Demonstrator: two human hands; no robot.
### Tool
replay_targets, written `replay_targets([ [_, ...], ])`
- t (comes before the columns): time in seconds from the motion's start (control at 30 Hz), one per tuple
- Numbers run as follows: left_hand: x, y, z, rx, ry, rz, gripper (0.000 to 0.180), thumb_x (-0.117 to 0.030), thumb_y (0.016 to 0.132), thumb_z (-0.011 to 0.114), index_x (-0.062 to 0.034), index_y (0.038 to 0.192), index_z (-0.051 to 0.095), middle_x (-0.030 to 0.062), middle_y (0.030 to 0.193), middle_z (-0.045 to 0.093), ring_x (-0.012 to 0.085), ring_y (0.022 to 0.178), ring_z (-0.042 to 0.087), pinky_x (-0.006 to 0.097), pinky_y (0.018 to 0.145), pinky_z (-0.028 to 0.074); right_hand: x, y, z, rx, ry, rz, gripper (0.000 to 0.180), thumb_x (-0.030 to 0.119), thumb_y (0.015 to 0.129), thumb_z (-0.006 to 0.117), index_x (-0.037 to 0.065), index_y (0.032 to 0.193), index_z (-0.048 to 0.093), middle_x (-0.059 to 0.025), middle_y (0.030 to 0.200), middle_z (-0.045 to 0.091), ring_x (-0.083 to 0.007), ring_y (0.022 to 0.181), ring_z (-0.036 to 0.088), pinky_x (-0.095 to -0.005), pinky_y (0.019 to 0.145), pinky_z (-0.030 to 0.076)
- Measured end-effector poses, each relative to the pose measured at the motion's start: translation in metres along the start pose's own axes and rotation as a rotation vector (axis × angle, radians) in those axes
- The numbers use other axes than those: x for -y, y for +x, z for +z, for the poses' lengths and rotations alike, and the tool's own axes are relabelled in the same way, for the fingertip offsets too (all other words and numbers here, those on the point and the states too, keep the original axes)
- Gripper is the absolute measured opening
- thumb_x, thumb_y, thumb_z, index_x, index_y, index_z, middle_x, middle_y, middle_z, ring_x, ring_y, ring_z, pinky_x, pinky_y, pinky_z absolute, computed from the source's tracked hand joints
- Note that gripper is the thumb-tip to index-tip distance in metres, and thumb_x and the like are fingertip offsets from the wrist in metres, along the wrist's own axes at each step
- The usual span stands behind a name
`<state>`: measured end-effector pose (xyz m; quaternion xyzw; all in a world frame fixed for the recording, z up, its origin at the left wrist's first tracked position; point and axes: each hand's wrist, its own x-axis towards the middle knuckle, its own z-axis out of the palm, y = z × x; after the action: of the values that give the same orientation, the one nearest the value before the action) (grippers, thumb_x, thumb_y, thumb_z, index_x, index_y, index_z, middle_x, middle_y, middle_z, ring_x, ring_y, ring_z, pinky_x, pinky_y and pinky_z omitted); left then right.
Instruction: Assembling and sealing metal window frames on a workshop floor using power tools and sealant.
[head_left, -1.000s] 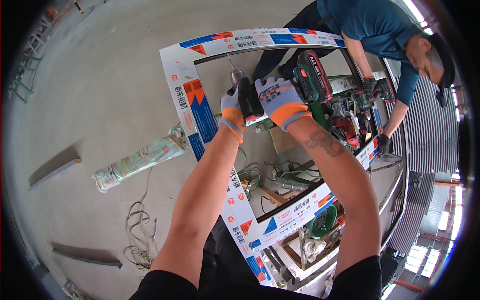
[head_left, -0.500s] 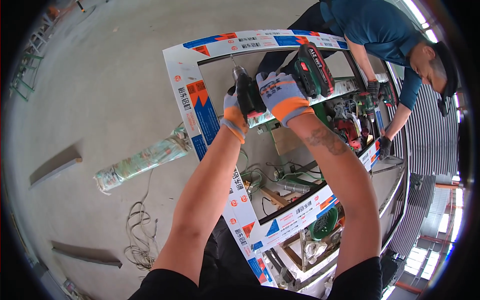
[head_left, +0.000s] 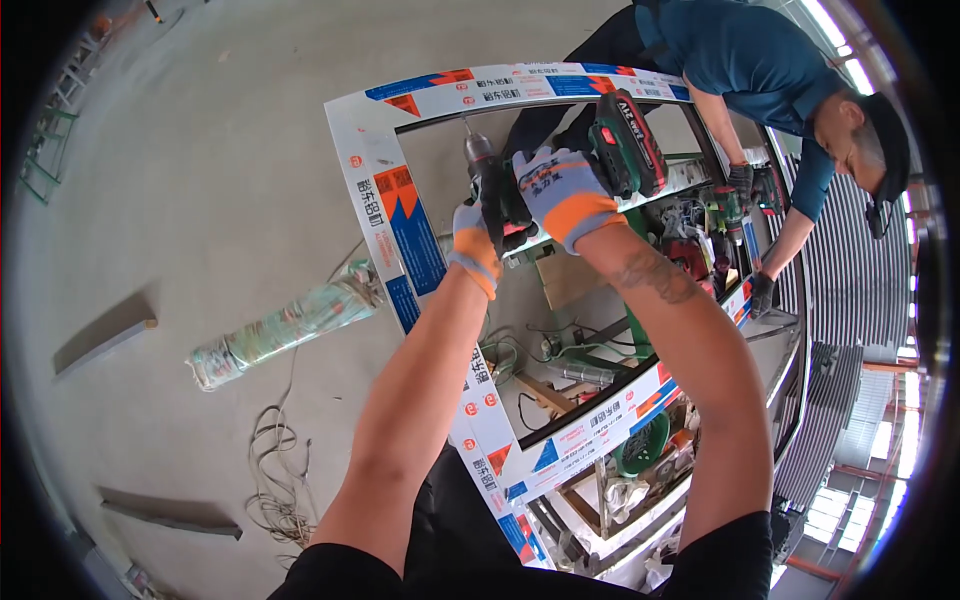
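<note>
Head view: a cordless drill (head_left: 560,170), dark green and black with a red battery pack, was gripped at its handle by the right hand (head_left: 555,190), gloved in grey with an orange cuff, fingers wrapped tightly round the grip. The left hand (head_left: 478,240), in a matching glove, was closed about the front of the drill body, just below the chuck. The drill's bit was directed at the upper left part of a white window frame (head_left: 400,215) wrapped in protective film with blue and orange patches, which was seen lying across a cluttered work stand. Compared with the frames taken a second and half a second before, the drill and both hands were found shifted slightly upward and toward the frame's top rail, while the grip of each hand was unchanged. At the far side of the frame, a second person in a blue shirt (head_left: 760,60) was bent over it, a dark-gloved hand (head_left: 742,180) resting near tools on the stand. On the concrete floor (head_left: 200,150), a wrapped bundle (head_left: 285,325) and a coil of cable (head_left: 275,470) were lying to the left.
</note>
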<state>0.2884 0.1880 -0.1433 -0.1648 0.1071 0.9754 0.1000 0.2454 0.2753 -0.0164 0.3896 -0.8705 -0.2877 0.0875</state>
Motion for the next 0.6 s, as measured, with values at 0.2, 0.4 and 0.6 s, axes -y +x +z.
replay_targets([
  [0.2,-0.002,-0.009,0.026,-0.154,0.133,0.06,0.037,-0.031,0.099,0.044,-0.0026,0.119,0.056,0.015,0.102,0.067,0.0288,0.083,0.067,0.04,0.064,0.057,-0.005,0.006,-0.005,0.177,-0.002,0.04,0.039,0.016,0.086,0.055,0.005,0.123,0.056,-0.0156,0.099,0.065,-0.0306,0.083,0.066,-0.0407,0.07,0.052],
  [0.4,-0.01,-0.007,0.024,-0.229,0.129,0.077,0.038,-0.029,0.099,0.043,-0.0026,0.124,0.053,0.0162,0.11,0.064,0.031,0.092,0.065,0.042,0.068,0.056,-0.003,0.014,-0.012,0.153,-0.013,0.012,0.034,0.016,0.086,0.054,0.006,0.119,0.057,-0.0152,0.098,0.065,-0.0298,0.084,0.067,-0.0403,0.068,0.052],
  [0.6,-0.001,-0.009,0.037,-0.217,0.16,0.109,0.037,-0.031,0.099,0.044,-0.0067,0.124,0.054,0.0146,0.109,0.063,0.0317,0.091,0.063,0.042,0.066,0.054,-0.011,0.017,-0.005,0.157,-0.052,0.042,0.026,0.016,0.086,0.056,0.007,0.11,0.057,-0.0127,0.092,0.067,-0.0282,0.084,0.068,-0.0387,0.065,0.052],
])
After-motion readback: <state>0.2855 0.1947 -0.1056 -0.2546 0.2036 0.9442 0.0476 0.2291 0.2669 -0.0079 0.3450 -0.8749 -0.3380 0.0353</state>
